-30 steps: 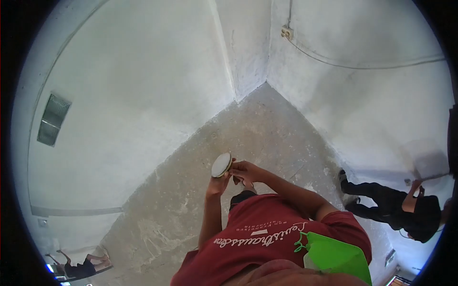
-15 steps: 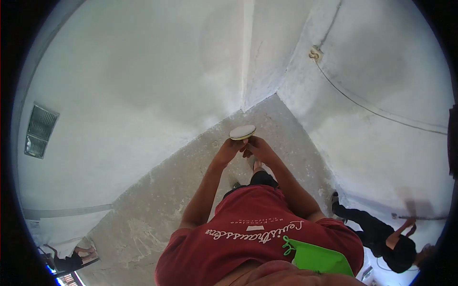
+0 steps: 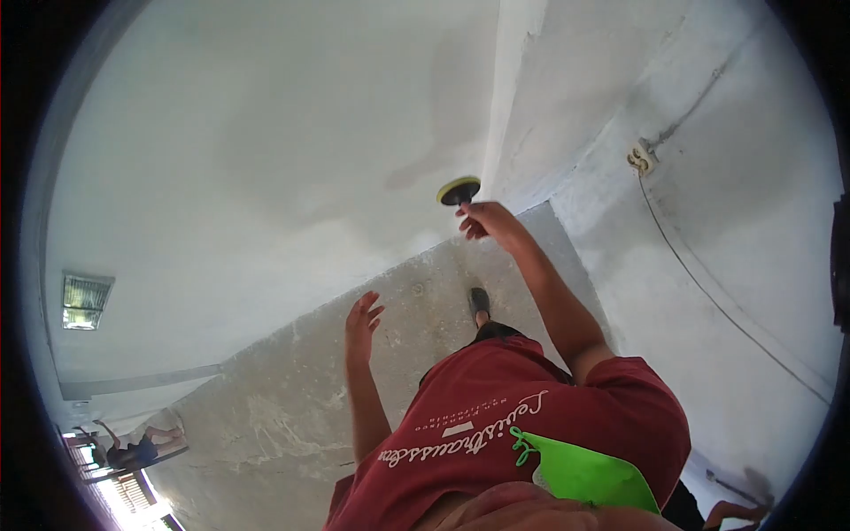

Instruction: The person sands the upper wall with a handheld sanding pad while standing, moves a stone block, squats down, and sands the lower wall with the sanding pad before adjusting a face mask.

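Note:
A round sanding pad [image 3: 459, 191] with a black back and a yellow edge is up by the white wall, near the wall's corner. My right hand [image 3: 482, 221] grips it from below, its fingers closed around the black stem. Whether the pad's face touches the wall I cannot tell. My left hand [image 3: 361, 323] hangs apart on the left, above the floor, its fingers spread and holding nothing.
Walls meet in a corner ahead, above a grey concrete floor [image 3: 274, 416]. A socket [image 3: 642, 159] with a cable is on the right wall. A vent window [image 3: 87, 301] sits left. Other people are at far left [image 3: 133, 453] and lower right [image 3: 735, 513].
The two hands have parted. My right hand has raised the pad toward the wall and turned its white face away from me. My left hand has let go and moved left and down.

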{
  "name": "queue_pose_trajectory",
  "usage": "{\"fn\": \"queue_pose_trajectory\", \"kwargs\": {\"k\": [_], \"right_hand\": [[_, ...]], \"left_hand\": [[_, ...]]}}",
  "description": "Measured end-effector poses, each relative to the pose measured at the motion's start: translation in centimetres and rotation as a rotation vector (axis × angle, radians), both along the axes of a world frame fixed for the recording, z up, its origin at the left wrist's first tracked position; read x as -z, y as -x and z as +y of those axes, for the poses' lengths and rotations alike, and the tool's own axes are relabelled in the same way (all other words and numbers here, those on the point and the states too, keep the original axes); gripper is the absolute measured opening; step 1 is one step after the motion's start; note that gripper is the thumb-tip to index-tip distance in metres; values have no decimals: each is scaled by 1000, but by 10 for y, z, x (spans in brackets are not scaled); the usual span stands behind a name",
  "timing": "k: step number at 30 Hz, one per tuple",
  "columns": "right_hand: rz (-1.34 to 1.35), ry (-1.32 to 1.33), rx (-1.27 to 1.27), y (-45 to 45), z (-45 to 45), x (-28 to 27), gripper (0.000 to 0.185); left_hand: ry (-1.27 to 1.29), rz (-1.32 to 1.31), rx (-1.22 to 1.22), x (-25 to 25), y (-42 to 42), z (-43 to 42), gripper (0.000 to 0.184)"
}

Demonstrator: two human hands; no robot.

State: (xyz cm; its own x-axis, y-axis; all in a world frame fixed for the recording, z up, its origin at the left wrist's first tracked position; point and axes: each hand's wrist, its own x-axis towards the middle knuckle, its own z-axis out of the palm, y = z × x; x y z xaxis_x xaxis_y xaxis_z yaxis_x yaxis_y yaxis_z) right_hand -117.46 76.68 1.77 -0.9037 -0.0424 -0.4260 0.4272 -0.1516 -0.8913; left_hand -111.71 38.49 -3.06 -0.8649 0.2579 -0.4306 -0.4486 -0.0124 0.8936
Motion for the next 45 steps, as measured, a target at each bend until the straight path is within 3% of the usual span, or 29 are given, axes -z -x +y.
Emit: {"fn": "queue_pose_trajectory", "kwargs": {"k": [6, 11, 16, 24, 28, 32, 37, 41, 44, 45], "right_hand": [[176, -47, 118, 102, 59, -34, 39], [187, -49, 148, 135, 77, -64, 38], [179, -77, 159, 149, 93, -58, 40], [120, -227, 155, 156, 91, -60, 54], [102, -139, 179, 151, 88, -43, 64], [168, -57, 256, 151, 81, -38, 51], [202, -130, 284, 143, 81, -71, 46], [64, -138, 271, 147, 83, -15, 45], [64, -142, 288, 152, 80, -6, 41], [130, -158, 288, 151, 77, -27, 40]], "left_hand": [[25, -54, -292, -12, 24, 20, 56], [14, -90, -325, -8, 26, 36, 56], [8, -124, -332, 6, 32, 40, 56], [39, -117, -290, 8, 67, 47, 50], [26, -117, -269, 1, 80, 65, 52], [78, -133, -208, 6, 92, 77, 54], [60, -100, -163, -3, 97, 95, 54], [102, -97, -179, -6, 107, 103, 52], [29, -111, -180, 1, 112, 102, 52], [66, -132, -182, -5, 113, 107, 53]]}}
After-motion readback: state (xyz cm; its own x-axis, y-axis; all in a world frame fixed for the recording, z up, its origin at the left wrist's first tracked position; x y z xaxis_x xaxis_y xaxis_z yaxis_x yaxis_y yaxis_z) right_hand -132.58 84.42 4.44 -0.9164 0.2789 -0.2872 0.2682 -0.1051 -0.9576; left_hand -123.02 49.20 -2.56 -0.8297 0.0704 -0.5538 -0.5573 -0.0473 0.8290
